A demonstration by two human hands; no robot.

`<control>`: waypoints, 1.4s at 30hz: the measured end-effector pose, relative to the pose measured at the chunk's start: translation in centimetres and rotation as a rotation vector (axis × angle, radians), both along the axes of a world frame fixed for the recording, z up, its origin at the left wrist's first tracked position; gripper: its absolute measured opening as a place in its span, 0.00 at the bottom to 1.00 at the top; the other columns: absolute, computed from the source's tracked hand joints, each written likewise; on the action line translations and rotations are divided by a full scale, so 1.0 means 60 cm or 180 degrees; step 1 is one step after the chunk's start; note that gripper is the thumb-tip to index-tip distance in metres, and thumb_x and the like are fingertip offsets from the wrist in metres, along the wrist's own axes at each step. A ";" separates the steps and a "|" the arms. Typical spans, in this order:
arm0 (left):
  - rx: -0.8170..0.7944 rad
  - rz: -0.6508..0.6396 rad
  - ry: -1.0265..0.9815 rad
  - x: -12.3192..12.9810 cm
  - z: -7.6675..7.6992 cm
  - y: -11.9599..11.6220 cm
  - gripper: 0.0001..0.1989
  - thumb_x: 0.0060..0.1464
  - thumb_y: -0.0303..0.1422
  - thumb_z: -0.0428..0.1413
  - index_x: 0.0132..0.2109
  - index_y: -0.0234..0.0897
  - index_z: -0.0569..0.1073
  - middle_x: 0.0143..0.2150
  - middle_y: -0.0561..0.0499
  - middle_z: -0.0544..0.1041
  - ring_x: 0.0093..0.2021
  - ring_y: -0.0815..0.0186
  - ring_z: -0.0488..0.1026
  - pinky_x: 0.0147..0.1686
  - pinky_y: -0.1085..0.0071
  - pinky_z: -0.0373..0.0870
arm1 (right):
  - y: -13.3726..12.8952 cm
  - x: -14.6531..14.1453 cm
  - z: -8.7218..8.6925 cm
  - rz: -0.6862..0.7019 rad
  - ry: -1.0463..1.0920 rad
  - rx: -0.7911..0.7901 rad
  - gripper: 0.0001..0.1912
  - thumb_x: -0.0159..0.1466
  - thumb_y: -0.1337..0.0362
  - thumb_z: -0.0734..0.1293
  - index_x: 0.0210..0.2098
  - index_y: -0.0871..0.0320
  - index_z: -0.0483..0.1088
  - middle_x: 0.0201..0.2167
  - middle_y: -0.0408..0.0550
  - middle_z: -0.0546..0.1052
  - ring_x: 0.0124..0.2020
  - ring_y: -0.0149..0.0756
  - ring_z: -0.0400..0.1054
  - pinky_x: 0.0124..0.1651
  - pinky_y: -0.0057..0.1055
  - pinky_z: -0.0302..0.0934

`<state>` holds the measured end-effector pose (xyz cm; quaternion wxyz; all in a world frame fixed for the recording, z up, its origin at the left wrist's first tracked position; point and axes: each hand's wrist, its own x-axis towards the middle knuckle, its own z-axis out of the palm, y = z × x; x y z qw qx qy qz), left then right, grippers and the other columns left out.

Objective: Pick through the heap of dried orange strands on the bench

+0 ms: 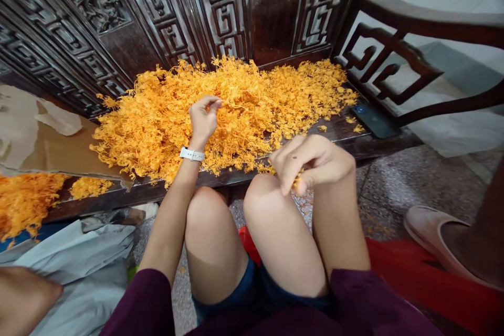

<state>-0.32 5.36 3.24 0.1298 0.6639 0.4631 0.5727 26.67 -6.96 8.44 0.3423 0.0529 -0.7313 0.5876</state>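
Though near bench edge, hands apart

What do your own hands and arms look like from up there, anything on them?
Both the left hand and right hand are gloveless. A white strap with small dark holes circles the left wrist; the right shows none. Dark purple sleeves leave both forearms bare.
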 end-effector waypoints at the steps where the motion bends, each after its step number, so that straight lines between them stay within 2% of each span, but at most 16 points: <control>1: 0.0036 -0.0089 0.0055 0.004 0.002 -0.004 0.05 0.60 0.27 0.63 0.35 0.41 0.81 0.33 0.51 0.83 0.37 0.63 0.80 0.43 0.64 0.74 | 0.015 0.002 -0.019 -0.0133 0.0340 -0.0250 0.07 0.62 0.59 0.79 0.36 0.54 0.83 0.21 0.44 0.76 0.23 0.30 0.69 0.30 0.29 0.63; 3: 0.0112 -0.0293 0.0226 0.017 0.009 -0.014 0.04 0.61 0.29 0.64 0.36 0.42 0.82 0.35 0.51 0.85 0.39 0.62 0.80 0.45 0.62 0.73 | 0.050 -0.001 -0.063 -0.0957 0.1266 -0.1205 0.15 0.63 0.46 0.75 0.33 0.50 0.79 0.16 0.36 0.66 0.17 0.26 0.57 0.25 0.28 0.57; 4: 0.0129 -0.0429 0.0338 0.023 0.013 -0.020 0.04 0.61 0.30 0.64 0.37 0.42 0.83 0.36 0.51 0.85 0.39 0.62 0.80 0.47 0.60 0.72 | 0.066 -0.004 -0.084 -0.1517 0.1400 -0.1721 0.19 0.64 0.41 0.71 0.34 0.50 0.78 0.18 0.37 0.66 0.18 0.27 0.55 0.25 0.28 0.57; 6: 0.0124 -0.0729 0.0540 0.034 0.020 -0.029 0.05 0.62 0.32 0.64 0.36 0.43 0.83 0.37 0.51 0.86 0.40 0.62 0.81 0.49 0.59 0.71 | 0.092 -0.012 -0.116 -0.2235 0.1322 -0.2538 0.24 0.64 0.36 0.67 0.36 0.51 0.76 0.23 0.40 0.69 0.21 0.29 0.57 0.25 0.29 0.58; 8: 0.0091 -0.0986 0.0685 0.041 0.025 -0.037 0.06 0.63 0.34 0.64 0.36 0.44 0.83 0.37 0.51 0.87 0.39 0.62 0.80 0.49 0.59 0.71 | 0.103 -0.019 -0.132 -0.2431 0.1162 -0.3072 0.26 0.63 0.36 0.67 0.39 0.53 0.75 0.27 0.41 0.71 0.23 0.29 0.59 0.27 0.28 0.60; 10: 0.0071 -0.1152 0.0785 0.047 0.028 -0.041 0.06 0.63 0.35 0.64 0.36 0.44 0.84 0.37 0.51 0.87 0.39 0.62 0.80 0.47 0.59 0.71 | 0.103 -0.026 -0.135 -0.2347 0.1043 -0.3252 0.25 0.61 0.39 0.70 0.41 0.55 0.76 0.29 0.42 0.73 0.24 0.27 0.61 0.27 0.27 0.60; 14: 0.0044 -0.1301 0.0982 0.056 0.032 -0.044 0.07 0.63 0.35 0.63 0.36 0.44 0.84 0.35 0.51 0.86 0.36 0.62 0.78 0.46 0.59 0.71 | 0.089 -0.043 -0.121 -0.2294 0.0526 -0.2829 0.22 0.60 0.44 0.75 0.42 0.54 0.77 0.32 0.43 0.76 0.28 0.28 0.66 0.27 0.26 0.59; 18: 0.0035 -0.1447 0.1146 0.060 0.033 -0.043 0.09 0.65 0.36 0.60 0.36 0.45 0.84 0.35 0.52 0.86 0.36 0.63 0.78 0.46 0.59 0.71 | 0.081 -0.054 -0.113 -0.2588 0.0087 -0.2142 0.18 0.56 0.50 0.81 0.35 0.55 0.76 0.27 0.40 0.73 0.26 0.27 0.64 0.28 0.27 0.57; 23: 0.0066 -0.1293 0.1213 0.055 0.024 -0.037 0.07 0.62 0.31 0.62 0.35 0.44 0.83 0.34 0.54 0.85 0.35 0.64 0.77 0.46 0.60 0.70 | 0.083 -0.054 -0.119 -0.2949 0.0398 -0.1811 0.20 0.55 0.49 0.81 0.32 0.55 0.74 0.24 0.39 0.70 0.24 0.28 0.60 0.27 0.29 0.55; 28: 0.0044 -0.1154 0.1210 0.056 0.017 -0.033 0.08 0.60 0.26 0.62 0.33 0.43 0.82 0.32 0.55 0.85 0.34 0.65 0.77 0.45 0.61 0.69 | 0.071 -0.054 -0.101 -0.2756 0.0375 -0.1457 0.20 0.57 0.49 0.80 0.31 0.55 0.73 0.24 0.39 0.70 0.24 0.29 0.59 0.29 0.31 0.56; 30: 0.0079 -0.1186 0.1247 0.060 0.016 -0.034 0.09 0.59 0.25 0.61 0.33 0.43 0.82 0.32 0.55 0.85 0.34 0.65 0.77 0.45 0.61 0.69 | 0.059 -0.053 -0.083 -0.2816 0.0007 -0.1003 0.17 0.60 0.52 0.78 0.31 0.56 0.73 0.26 0.42 0.73 0.26 0.31 0.61 0.31 0.32 0.56; 34: 0.0054 -0.1285 0.1448 0.065 0.014 -0.030 0.12 0.58 0.23 0.58 0.33 0.44 0.82 0.34 0.55 0.85 0.35 0.63 0.78 0.47 0.59 0.69 | 0.025 -0.044 -0.033 -0.3109 -0.1154 0.0365 0.06 0.65 0.69 0.72 0.31 0.56 0.76 0.28 0.44 0.76 0.30 0.34 0.65 0.37 0.34 0.55; 35: 0.0051 -0.1249 0.1511 0.063 0.014 -0.027 0.12 0.58 0.23 0.58 0.34 0.44 0.83 0.34 0.55 0.85 0.36 0.63 0.78 0.47 0.59 0.69 | 0.015 -0.041 -0.019 -0.3046 -0.1321 0.0600 0.07 0.65 0.71 0.71 0.31 0.56 0.76 0.28 0.44 0.76 0.30 0.35 0.66 0.38 0.34 0.55; 37: 0.0073 -0.1016 0.1547 0.056 0.011 -0.020 0.12 0.59 0.24 0.57 0.34 0.44 0.83 0.34 0.53 0.85 0.36 0.61 0.77 0.47 0.57 0.68 | -0.007 -0.032 0.011 -0.2475 -0.1365 0.0791 0.07 0.66 0.71 0.71 0.31 0.56 0.77 0.28 0.45 0.78 0.31 0.35 0.68 0.39 0.33 0.57; 40: 0.0060 -0.0650 0.1277 0.040 0.005 -0.011 0.10 0.60 0.27 0.58 0.35 0.45 0.83 0.36 0.51 0.86 0.36 0.60 0.77 0.46 0.56 0.69 | -0.034 -0.012 0.046 -0.1198 -0.1090 0.0623 0.05 0.67 0.67 0.72 0.34 0.57 0.80 0.30 0.46 0.80 0.31 0.33 0.72 0.37 0.31 0.61; 42: -0.0012 -0.0695 0.1109 0.035 0.001 -0.010 0.09 0.60 0.28 0.59 0.35 0.45 0.83 0.36 0.51 0.86 0.37 0.60 0.78 0.47 0.57 0.70 | -0.039 0.003 0.052 -0.0711 -0.0951 0.0440 0.03 0.67 0.65 0.74 0.37 0.57 0.82 0.30 0.48 0.81 0.30 0.32 0.72 0.35 0.30 0.62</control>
